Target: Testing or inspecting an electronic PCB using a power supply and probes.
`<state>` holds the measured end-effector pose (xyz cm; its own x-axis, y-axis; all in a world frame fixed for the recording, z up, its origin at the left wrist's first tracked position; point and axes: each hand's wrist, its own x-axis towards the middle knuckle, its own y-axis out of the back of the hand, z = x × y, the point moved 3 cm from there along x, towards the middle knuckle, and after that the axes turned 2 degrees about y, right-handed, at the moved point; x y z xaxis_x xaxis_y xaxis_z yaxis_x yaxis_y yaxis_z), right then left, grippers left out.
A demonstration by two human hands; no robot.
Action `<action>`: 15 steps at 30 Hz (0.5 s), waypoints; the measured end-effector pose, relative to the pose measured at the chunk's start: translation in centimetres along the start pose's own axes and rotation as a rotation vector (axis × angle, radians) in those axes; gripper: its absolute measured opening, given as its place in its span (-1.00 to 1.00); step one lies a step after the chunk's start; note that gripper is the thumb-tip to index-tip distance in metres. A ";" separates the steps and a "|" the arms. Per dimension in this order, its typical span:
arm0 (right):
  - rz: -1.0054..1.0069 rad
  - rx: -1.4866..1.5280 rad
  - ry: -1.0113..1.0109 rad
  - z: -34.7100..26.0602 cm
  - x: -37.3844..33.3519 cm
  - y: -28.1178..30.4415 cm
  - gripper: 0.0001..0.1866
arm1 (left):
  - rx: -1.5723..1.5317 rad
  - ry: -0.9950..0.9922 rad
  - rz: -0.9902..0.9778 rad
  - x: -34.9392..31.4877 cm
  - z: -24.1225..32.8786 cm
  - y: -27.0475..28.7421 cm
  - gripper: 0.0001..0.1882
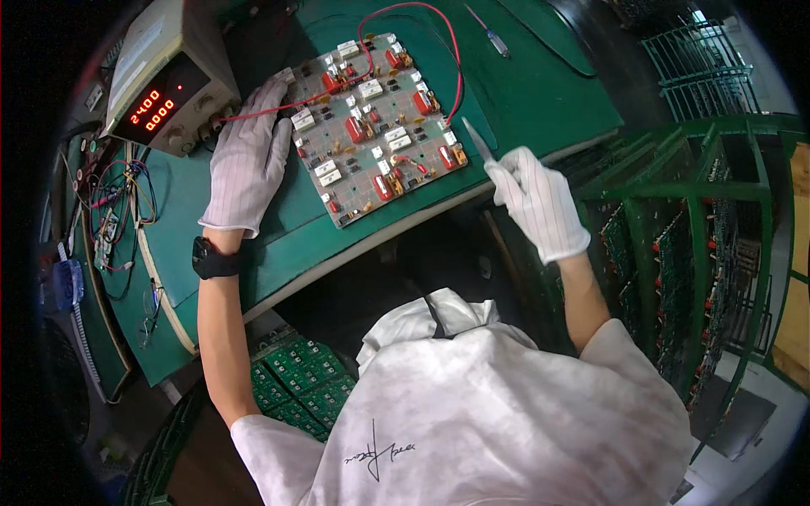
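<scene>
A panel of circuit boards (344,145), crowded with white blocks, red parts and small components, lies tilted on the green mat. Gloved in striped white, my left hand (249,160) rests flat along the panel's left edge, fingers stretched out. My right hand (536,198), in a matching glove, is raised off the panel's right side near the table edge. Its fingers are closed around slim grey tweezers (479,142), whose tip points up and left. A red wire (458,59) loops from the power supply (173,76) across the boards to their right side.
A screwdriver (498,42) lies on the green mat (557,97) at the back right. Green racks (683,198) holding circuit boards stand close on my right. Tangled wires (126,190) sit at the left. Below the table edge, more green boards (308,375) lie beside my left arm.
</scene>
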<state>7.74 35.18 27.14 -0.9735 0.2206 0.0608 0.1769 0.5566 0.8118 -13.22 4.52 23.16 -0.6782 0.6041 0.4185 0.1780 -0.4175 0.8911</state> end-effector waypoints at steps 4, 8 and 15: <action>0.108 -0.136 0.074 0.1 -2.1 -1.2 -0.76 | -0.003 -0.019 -0.001 0.6 0.2 -0.2 -0.46; 0.156 -0.079 0.141 -0.8 -2.7 -1.3 -0.79 | 0.022 -0.021 -0.001 0.4 0.0 0.0 -0.48; 0.177 -0.159 0.191 -1.2 -3.0 -1.7 -0.80 | 0.006 -0.042 0.030 0.4 0.1 0.0 -0.49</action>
<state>10.23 32.61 26.26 -0.9421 0.1401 0.3048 0.3354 0.3869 0.8589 -13.41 4.79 23.35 -0.6420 0.6193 0.4519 0.2018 -0.4321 0.8789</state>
